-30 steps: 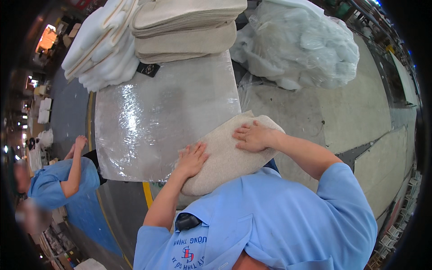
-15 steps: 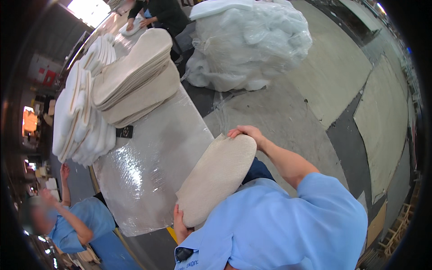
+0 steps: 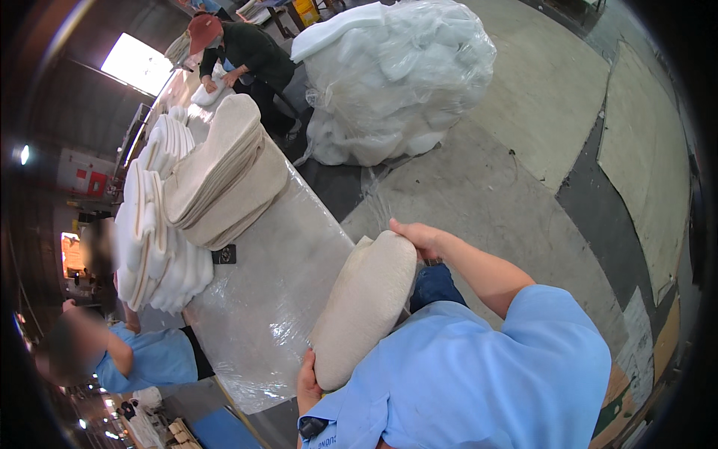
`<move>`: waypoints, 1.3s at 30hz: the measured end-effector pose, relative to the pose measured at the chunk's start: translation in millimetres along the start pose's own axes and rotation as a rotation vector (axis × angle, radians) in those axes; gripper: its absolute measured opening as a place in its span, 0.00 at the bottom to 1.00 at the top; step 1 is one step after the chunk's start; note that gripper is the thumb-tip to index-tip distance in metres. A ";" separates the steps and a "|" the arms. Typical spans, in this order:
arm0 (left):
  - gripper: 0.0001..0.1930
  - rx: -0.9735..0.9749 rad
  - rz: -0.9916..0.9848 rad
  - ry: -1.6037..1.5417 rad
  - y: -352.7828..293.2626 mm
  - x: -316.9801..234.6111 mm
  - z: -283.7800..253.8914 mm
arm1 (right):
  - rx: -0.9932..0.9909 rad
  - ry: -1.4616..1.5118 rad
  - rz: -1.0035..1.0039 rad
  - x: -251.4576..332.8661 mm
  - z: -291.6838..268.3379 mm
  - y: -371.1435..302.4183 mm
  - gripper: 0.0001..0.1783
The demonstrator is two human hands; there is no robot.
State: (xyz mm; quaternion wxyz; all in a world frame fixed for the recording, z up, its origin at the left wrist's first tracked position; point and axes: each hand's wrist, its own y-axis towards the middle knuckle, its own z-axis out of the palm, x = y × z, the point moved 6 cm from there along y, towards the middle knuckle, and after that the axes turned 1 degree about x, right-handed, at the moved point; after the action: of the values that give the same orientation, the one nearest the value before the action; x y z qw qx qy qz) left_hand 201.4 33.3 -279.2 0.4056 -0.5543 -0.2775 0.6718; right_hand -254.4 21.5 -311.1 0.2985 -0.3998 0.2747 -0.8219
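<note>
A beige, oval padded fabric piece (image 3: 363,314) is held in front of my body at the table's near edge, its long side bowed and its far edge curled over. My right hand (image 3: 419,239) grips its upper right end, with the thumb uppermost and the other fingers partly hidden. At the lower left end, my left hand (image 3: 307,380) holds the rim, its fingers partly behind the fabric. Farther up the table lies a thick stack of similar beige pieces (image 3: 232,168).
The table (image 3: 262,307) has a shiny plastic cover. White padding (image 3: 161,254) is piled on its left, beside a small black object (image 3: 224,254). A large clear bag of white stuffing (image 3: 396,90) stands beyond. One co-worker (image 3: 250,63) handles white material; another (image 3: 149,355) stands left.
The fabric piece has bowed and its far edge has curled over. Both hands still hold it, and the right has shifted around its end. My view has tilted, lowering the table stacks in the picture.
</note>
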 end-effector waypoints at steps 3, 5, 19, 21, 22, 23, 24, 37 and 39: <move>0.32 -0.234 0.150 0.129 -5.6 1.9 1.2 | 0.013 -0.170 -0.266 9.3 23.4 -19.0 0.43; 0.32 -0.187 0.359 0.016 -23.3 -21.2 1.5 | 0.019 -0.339 -0.507 35.9 50.2 -34.6 0.42; 0.39 -0.383 0.729 0.041 -112.2 72.1 2.4 | 0.443 -0.567 -0.918 155.3 165.0 25.3 0.35; 0.42 -0.412 0.814 0.273 -120.0 83.5 39.8 | 0.558 -0.502 -0.848 161.1 185.5 45.6 0.37; 0.42 -0.383 0.810 0.319 -111.2 90.4 50.9 | 0.570 -0.486 -0.778 160.2 195.8 58.2 0.37; 0.42 -0.351 0.803 0.369 -99.2 90.3 63.3 | 0.575 -0.470 -0.708 156.8 203.6 72.1 0.36; 0.42 -0.304 0.792 0.419 -88.2 93.2 74.4 | 0.564 -0.456 -0.640 152.7 205.0 86.4 0.36; 0.26 0.097 0.813 -0.231 -23.9 -11.6 168.2 | 0.494 0.086 -0.466 138.3 169.2 120.5 0.36; 0.31 -0.016 0.871 -0.102 -15.9 -57.2 188.1 | 0.434 0.074 -0.489 126.7 172.5 108.5 0.37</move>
State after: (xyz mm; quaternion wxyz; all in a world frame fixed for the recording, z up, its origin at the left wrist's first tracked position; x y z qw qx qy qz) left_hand 26.0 7.2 -192.9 0.0660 -0.5886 -0.0429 0.8046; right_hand -146.9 -178.0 -232.2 0.1604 -0.3509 -0.0005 -0.9226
